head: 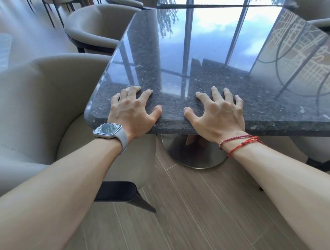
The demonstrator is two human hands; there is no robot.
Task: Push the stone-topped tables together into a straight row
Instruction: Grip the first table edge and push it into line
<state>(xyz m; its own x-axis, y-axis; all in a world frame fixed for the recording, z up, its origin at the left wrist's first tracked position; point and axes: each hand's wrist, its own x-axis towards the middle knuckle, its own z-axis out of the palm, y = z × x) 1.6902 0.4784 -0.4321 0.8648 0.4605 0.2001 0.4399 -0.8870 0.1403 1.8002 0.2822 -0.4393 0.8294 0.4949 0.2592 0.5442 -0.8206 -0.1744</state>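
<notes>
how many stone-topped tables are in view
2. The near table lies under the left hand and right hand, which press on its near edge. A second table shows just beyond its far edge, mostly cut off at the top. More may be out of frame.

table right end: cut off | pedestal top: hidden under slab
</notes>
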